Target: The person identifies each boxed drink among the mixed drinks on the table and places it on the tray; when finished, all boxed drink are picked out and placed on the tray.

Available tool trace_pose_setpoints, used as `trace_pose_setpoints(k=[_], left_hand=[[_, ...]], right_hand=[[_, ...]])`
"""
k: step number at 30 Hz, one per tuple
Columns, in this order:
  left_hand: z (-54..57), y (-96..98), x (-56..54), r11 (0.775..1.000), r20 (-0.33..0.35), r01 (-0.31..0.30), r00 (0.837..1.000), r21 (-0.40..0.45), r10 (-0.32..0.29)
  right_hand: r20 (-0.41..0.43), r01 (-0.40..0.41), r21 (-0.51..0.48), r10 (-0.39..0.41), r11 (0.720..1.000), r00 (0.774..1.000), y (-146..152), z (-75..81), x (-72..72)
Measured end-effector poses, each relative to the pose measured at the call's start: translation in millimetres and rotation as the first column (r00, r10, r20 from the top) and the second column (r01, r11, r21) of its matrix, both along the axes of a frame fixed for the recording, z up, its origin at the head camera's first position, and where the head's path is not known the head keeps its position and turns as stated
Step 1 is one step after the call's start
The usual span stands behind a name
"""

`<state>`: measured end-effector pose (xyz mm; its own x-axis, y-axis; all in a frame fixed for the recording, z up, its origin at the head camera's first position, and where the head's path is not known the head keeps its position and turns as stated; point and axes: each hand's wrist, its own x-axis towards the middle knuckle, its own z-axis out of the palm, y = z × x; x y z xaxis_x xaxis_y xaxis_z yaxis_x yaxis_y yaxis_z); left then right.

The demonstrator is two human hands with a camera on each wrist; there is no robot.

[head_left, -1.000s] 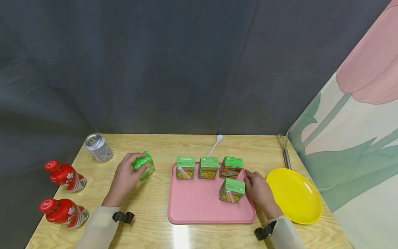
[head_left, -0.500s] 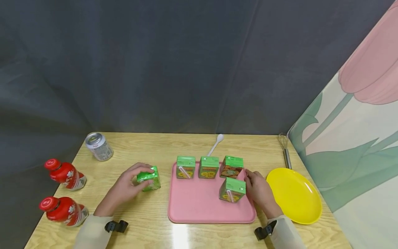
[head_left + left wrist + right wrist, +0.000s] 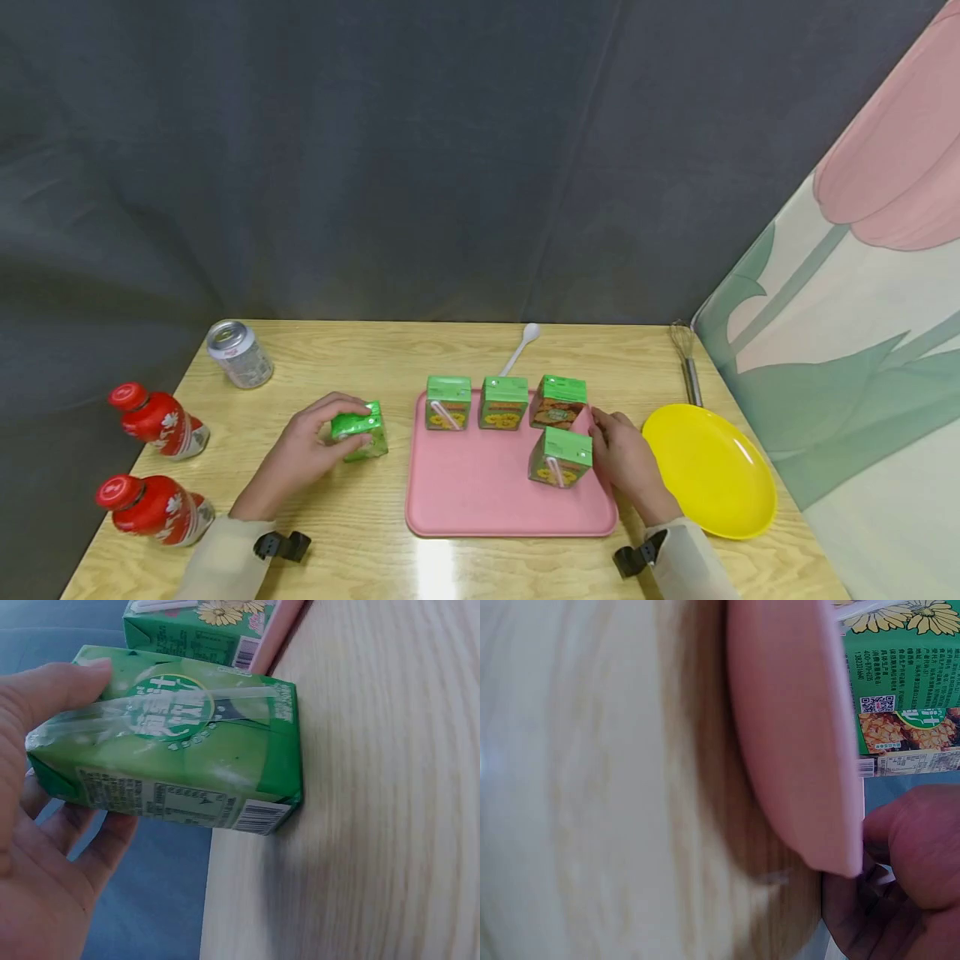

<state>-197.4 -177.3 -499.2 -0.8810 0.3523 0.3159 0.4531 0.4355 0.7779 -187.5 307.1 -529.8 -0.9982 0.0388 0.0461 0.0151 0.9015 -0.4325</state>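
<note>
My left hand [image 3: 303, 450] holds a green juice box [image 3: 363, 432] between thumb and fingers, left of the pink tray [image 3: 495, 500]. In the left wrist view this juice box [image 3: 187, 750] stands at the wooden table surface, a clear-wrapped straw along its side. Several juice boxes are on the tray: a left one [image 3: 447, 404], a middle one [image 3: 503, 404] and a brown-fronted one [image 3: 557, 404] along the far rim, and one nearer [image 3: 560, 458] at the right. My right hand [image 3: 626, 458] pinches the tray's right rim, its fingers curled at the edge in the right wrist view.
Two red-capped bottles, a farther bottle [image 3: 163, 423] and a nearer bottle [image 3: 157, 510], stand at the left edge. A silver can [image 3: 240, 354] stands behind them. A white spoon [image 3: 520, 348] lies beyond the tray. At the right are a yellow plate [image 3: 708, 471] and a whisk [image 3: 688, 367].
My left hand has brought the juice box nearer to me and slightly right, then has stayed still over the last half second. The right hand and the tray have not moved.
</note>
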Motion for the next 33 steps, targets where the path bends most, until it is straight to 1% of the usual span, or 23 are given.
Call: trace_pose_setpoints(k=[2,4,9,12,14,18,20,26,29,33], left_hand=[[1.2,1.6,1.0,1.000,0.000,-0.001,1.000,0.002,0.001],[3.6,4.4,2.2,1.000,0.009,0.020,1.000,0.015,-0.020],[14.0,18.4,5.9,0.993,-0.007,0.107,0.994,0.041,-0.106],[19.9,31.0,7.1,0.987,-0.010,0.151,0.989,0.056,-0.151],[21.6,40.3,7.4,0.981,-0.006,0.183,0.983,0.069,-0.183],[20.5,60.6,8.0,0.966,-0.030,0.247,0.969,0.077,-0.246],[19.0,70.7,8.6,0.960,-0.045,0.269,0.963,0.072,-0.266],[13.5,93.0,10.4,0.953,-0.046,0.296,0.955,0.062,-0.294],[11.6,98.9,10.2,0.950,-0.046,0.307,0.951,0.055,-0.305],[8.3,104.0,11.2,0.954,-0.053,0.297,0.954,0.032,-0.296]], right_hand=[[-0.007,-0.003,-0.003,0.003,1.000,1.000,-1,0.0,-0.4],[-0.009,-0.002,-0.002,0.002,1.000,1.000,-1,-0.6,-0.7],[-0.015,-0.011,0.001,0.011,1.000,1.000,-1,-1.4,-0.5],[-0.020,-0.018,-0.001,0.018,1.000,1.000,-1,-0.7,0.2],[-0.021,-0.019,-0.003,0.019,1.000,1.000,-1,-0.3,0.5],[-0.015,-0.013,-0.008,0.013,1.000,1.000,-1,-0.6,0.1],[-0.011,-0.010,-0.010,0.010,1.000,1.000,-2,-0.8,-0.4],[-0.001,-0.007,-0.013,0.007,1.000,1.000,-5,-1.4,-1.7],[0.000,-0.007,-0.012,0.007,1.000,1.000,-6,-1.1,-1.6],[0.002,-0.005,-0.011,0.005,1.000,1.000,-5,-0.2,-0.9]])
